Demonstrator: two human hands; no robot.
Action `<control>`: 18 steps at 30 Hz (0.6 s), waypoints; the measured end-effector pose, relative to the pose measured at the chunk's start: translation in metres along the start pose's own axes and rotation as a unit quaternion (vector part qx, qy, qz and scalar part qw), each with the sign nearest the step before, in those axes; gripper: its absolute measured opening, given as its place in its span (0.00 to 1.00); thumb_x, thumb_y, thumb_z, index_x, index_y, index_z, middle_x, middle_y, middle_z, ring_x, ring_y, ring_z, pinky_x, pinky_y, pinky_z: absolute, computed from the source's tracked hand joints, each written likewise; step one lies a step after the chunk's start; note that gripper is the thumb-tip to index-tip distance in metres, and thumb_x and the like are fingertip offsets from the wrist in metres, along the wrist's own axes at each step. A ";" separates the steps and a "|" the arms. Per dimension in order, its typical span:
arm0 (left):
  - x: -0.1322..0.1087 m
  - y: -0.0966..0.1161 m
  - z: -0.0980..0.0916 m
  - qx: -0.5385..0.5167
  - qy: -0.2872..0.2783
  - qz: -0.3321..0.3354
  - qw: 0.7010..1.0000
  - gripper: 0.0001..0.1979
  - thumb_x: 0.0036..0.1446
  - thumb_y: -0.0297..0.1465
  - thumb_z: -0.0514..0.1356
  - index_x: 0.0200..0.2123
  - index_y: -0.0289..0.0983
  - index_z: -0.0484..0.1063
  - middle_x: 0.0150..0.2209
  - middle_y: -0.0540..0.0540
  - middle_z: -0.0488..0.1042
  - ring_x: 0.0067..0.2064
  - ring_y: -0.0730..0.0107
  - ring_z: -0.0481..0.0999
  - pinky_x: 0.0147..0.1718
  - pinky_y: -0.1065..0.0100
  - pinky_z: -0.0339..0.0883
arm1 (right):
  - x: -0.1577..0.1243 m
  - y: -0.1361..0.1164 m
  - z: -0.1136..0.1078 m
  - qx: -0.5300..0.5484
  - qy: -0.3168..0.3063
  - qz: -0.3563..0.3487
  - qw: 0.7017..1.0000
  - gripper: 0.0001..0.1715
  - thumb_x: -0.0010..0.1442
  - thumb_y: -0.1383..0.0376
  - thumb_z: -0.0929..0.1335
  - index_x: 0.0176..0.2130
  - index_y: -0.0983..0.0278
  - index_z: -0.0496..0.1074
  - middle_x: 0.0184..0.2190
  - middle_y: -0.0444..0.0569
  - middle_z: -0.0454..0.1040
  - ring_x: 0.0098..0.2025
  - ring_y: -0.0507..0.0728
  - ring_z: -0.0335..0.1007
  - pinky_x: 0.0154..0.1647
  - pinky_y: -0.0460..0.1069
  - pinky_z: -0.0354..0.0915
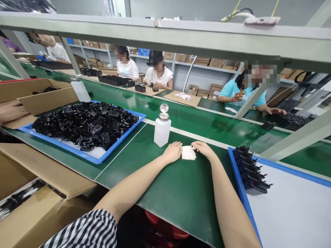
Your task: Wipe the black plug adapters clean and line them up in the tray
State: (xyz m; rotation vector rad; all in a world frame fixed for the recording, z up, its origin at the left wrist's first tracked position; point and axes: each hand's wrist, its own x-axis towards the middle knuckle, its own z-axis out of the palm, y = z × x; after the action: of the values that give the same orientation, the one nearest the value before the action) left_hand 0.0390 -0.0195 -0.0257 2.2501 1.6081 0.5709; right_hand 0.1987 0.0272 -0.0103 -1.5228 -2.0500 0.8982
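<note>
We pinch a small white wipe [188, 152] flat on the green bench between left hand [172, 152] and right hand [204, 149], fingers curled on its edges, seemingly folding it; wetting it at the dispenser bottle [162, 128] looks next.

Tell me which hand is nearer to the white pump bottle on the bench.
Left. The left hand rests just below and to the right of the white pump bottle, touching the folded white cloth. The right hand sits beyond the cloth's far side, farther from the bottle.
</note>
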 end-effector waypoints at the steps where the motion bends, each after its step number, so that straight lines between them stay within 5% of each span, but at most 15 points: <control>1: 0.001 -0.001 0.001 0.002 -0.003 -0.004 1.000 0.20 0.52 0.29 0.43 0.48 0.28 0.57 0.51 0.38 0.55 0.54 0.61 0.51 0.50 0.61 0.47 | 0.001 0.001 0.000 0.009 -0.008 -0.005 1.000 0.10 0.46 0.63 0.62 0.27 0.67 0.67 0.24 0.45 0.68 0.23 0.49 0.61 0.22 0.43 0.58; 5: 0.002 -0.002 0.005 -0.015 0.012 -0.005 1.000 0.19 0.51 0.28 0.46 0.47 0.31 0.59 0.50 0.41 0.58 0.53 0.62 0.52 0.50 0.61 0.47 | 0.006 0.001 0.001 0.032 -0.017 -0.013 0.999 0.05 0.40 0.65 0.65 0.21 0.66 0.66 0.19 0.43 0.66 0.22 0.50 0.60 0.23 0.44 0.57; 11: -0.003 0.004 -0.002 -0.191 0.122 -0.073 0.971 0.16 0.50 0.25 0.45 0.43 0.29 0.60 0.46 0.40 0.63 0.45 0.69 0.63 0.46 0.68 0.54 | -0.001 -0.022 -0.009 0.041 -0.002 -0.051 0.998 0.06 0.43 0.65 0.63 0.22 0.65 0.68 0.24 0.44 0.69 0.29 0.52 0.63 0.29 0.45 0.57; 15: -0.007 0.011 -0.010 -0.340 0.102 -0.159 0.921 0.12 0.51 0.30 0.46 0.38 0.32 0.62 0.40 0.41 0.67 0.37 0.69 0.68 0.39 0.66 0.60 | -0.008 -0.041 -0.015 0.012 0.038 -0.069 0.997 0.07 0.45 0.65 0.62 0.23 0.65 0.67 0.25 0.44 0.69 0.29 0.53 0.63 0.29 0.45 0.57; 18: -0.010 0.016 -0.016 -0.494 0.023 -0.227 0.839 0.17 0.50 0.41 0.47 0.35 0.32 0.62 0.39 0.40 0.67 0.35 0.67 0.69 0.34 0.66 0.62 | -0.014 -0.056 -0.016 -0.073 0.071 -0.096 0.990 0.07 0.48 0.66 0.61 0.23 0.64 0.67 0.24 0.43 0.69 0.28 0.53 0.63 0.28 0.45 0.56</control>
State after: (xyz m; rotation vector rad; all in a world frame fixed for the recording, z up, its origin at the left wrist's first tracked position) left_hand 0.0412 -0.0337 -0.0051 1.0618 1.3129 1.0100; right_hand 0.1761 0.0075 0.0419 -1.3892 -2.1528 0.5616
